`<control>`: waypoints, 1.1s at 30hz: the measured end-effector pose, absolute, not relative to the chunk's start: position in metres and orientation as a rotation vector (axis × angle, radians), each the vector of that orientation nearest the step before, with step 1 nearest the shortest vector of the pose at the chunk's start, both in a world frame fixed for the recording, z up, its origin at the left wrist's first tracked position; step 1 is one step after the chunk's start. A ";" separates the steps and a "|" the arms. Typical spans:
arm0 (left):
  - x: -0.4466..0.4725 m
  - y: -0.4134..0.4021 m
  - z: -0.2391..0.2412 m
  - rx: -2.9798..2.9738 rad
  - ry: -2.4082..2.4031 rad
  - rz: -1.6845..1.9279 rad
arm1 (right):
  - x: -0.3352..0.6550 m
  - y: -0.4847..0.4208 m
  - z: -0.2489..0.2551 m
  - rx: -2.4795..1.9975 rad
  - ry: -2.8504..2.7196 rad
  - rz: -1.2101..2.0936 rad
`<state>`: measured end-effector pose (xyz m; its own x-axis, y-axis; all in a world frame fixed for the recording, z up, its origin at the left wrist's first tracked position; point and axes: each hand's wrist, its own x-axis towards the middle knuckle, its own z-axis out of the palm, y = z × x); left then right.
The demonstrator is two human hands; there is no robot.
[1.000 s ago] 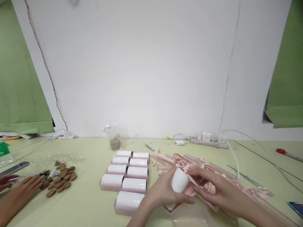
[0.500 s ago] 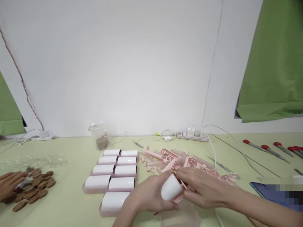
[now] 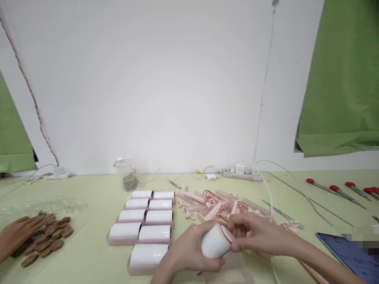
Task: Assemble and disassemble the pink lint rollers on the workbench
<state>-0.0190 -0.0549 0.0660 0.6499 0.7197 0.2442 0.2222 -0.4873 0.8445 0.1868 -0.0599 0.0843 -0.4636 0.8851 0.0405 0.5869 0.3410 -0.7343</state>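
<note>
My left hand [image 3: 194,246] is wrapped round a white cylinder [image 3: 213,242], which is tilted with one end toward the right. At that end sits a round pink disc [image 3: 227,234], slightly askew against the rim. The fingers of my right hand [image 3: 251,234] pinch the disc's edge. Below the cylinder lies a pale translucent pink tray [image 3: 227,272], partly hidden by my hands. Left of my hands, several white cylinders [image 3: 155,232] lie in translucent pink trays in two columns. Behind my right hand is a pile of pink plastic parts [image 3: 213,203], some heart-shaped.
Another person's hand [image 3: 23,232] rests over brown discs [image 3: 56,232] at the left. A clear bag [image 3: 126,173], a power strip [image 3: 241,174] and cables line the wall. Red-handled tools [image 3: 340,189] and a phone [image 3: 346,252] lie at the right.
The pink disc now shows at the cylinder's right end, where my right fingers covered the rim before. My right hand has shifted slightly right. The other person's hand has moved a little right.
</note>
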 end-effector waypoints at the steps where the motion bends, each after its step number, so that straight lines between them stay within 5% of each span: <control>1: -0.018 -0.056 0.066 2.021 0.728 0.772 | 0.185 -0.061 0.081 -1.253 -2.144 0.942; 10: -0.029 -0.079 0.048 1.711 0.897 1.019 | 0.173 -0.075 0.070 -1.004 -1.719 0.999; 19: -0.034 -0.086 -0.052 1.402 0.851 1.137 | 0.146 -0.090 0.072 -1.018 -2.539 0.444; 33: -0.037 -0.088 -0.060 1.330 0.752 1.153 | 0.126 -0.094 0.049 -1.079 -2.582 0.437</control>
